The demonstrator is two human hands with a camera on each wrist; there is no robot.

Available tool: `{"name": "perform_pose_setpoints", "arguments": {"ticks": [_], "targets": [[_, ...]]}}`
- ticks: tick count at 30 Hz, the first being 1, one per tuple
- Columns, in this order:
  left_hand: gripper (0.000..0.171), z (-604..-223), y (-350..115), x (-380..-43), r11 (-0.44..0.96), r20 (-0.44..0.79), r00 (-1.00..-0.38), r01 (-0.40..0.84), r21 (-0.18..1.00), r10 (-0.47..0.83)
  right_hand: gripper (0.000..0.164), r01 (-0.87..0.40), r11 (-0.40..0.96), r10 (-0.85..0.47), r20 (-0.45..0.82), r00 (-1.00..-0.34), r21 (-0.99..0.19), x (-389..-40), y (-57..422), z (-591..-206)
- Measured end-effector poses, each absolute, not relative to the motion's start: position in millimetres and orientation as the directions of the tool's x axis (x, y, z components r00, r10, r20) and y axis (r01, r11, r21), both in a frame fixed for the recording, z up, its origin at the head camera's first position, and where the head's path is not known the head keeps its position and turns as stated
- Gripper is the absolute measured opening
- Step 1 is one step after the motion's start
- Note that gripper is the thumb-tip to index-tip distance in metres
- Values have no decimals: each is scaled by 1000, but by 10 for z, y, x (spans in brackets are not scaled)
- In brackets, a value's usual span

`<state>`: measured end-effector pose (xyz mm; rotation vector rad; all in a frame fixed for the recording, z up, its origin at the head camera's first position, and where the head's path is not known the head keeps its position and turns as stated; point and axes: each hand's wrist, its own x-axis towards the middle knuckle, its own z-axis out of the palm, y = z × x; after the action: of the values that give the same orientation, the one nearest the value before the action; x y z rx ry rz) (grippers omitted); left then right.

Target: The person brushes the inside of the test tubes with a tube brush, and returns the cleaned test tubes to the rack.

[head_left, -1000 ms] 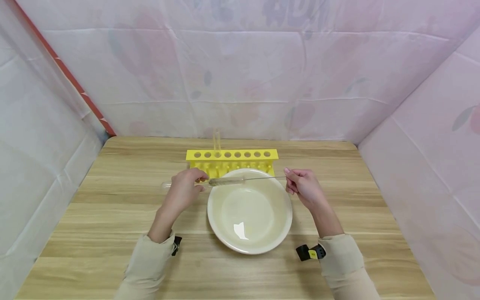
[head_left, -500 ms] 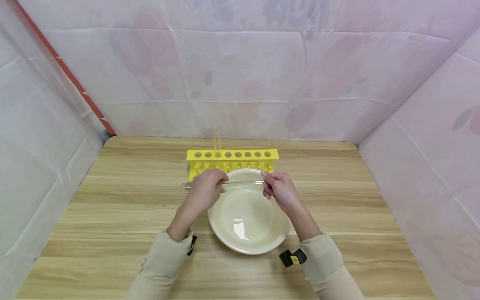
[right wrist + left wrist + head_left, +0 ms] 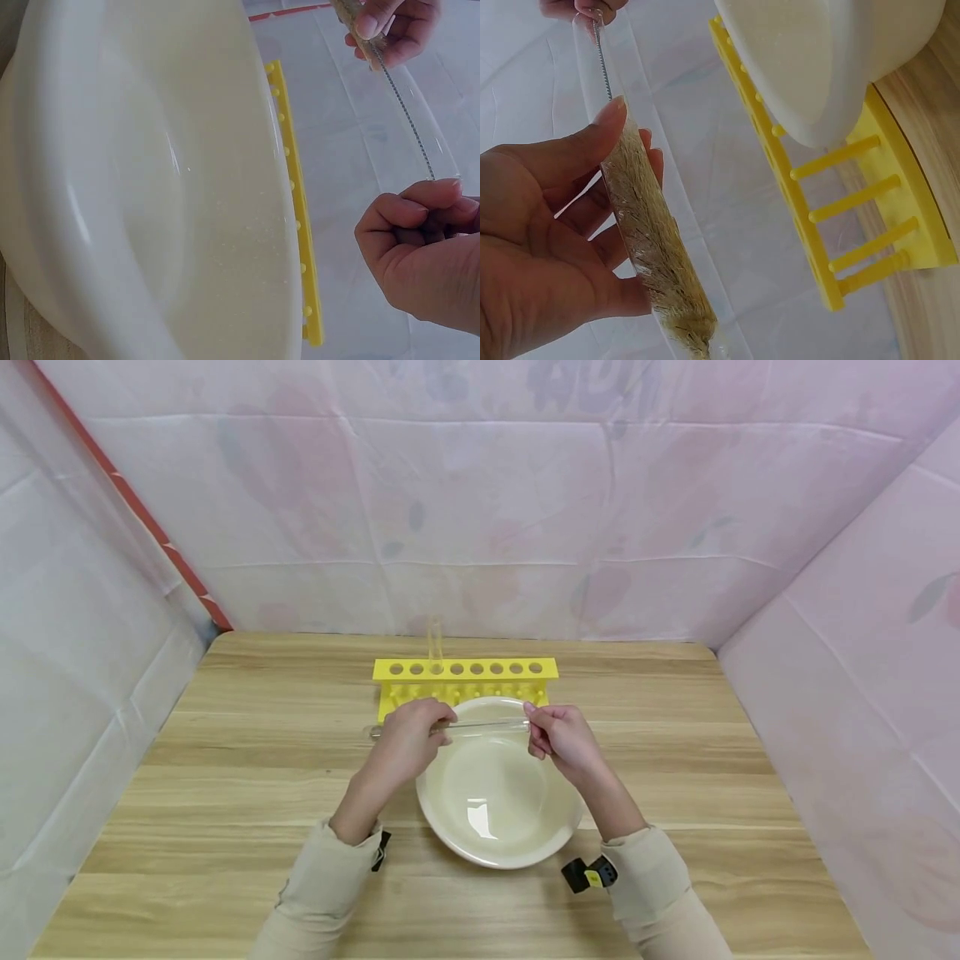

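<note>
My left hand [image 3: 408, 735] grips a clear glass test tube [image 3: 491, 727] lying nearly level above the far part of a cream basin [image 3: 495, 852]. Inside the tube sits a test tube brush [image 3: 656, 247], its tan bristles deep past the left fingers in the left wrist view. The brush's twisted wire stem [image 3: 409, 120] runs out to the tube's mouth, where my right hand [image 3: 562, 739] pinches it with thumb and curled fingers. Right fingertips are close to the tube's rim; whether they touch it I cannot tell.
Behind the basin stands a yellow test tube rack [image 3: 465, 669], partly hidden by the basin and left hand. Another clear test tube [image 3: 435, 643] stands upright in it. Water seems to lie in the basin. Wooden tabletop [image 3: 285, 735] surrounds these, with draped sheets behind and beside.
The right hand has moved left, pushing the brush deep into the tube up to its mouth. My left hand has shifted right with the tube. Over the last half second both stay almost still.
</note>
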<state>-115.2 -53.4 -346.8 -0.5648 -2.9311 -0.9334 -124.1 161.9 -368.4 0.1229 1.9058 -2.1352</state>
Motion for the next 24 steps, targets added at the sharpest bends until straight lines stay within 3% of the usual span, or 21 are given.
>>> {"name": "perform_pose_setpoints", "arguments": {"ticks": [17,24], "targets": [[19,-3515,-536,-1150,758,135,-938,337,558,318,44,325,-130,-153,-305,-940,-937,-1261,1629,-3671],[16,-3506,-569,-1177,694,122,-936,329,640,330,42,96,103,-107,-107,-989,-990,-1280,1672,-3635]]}}
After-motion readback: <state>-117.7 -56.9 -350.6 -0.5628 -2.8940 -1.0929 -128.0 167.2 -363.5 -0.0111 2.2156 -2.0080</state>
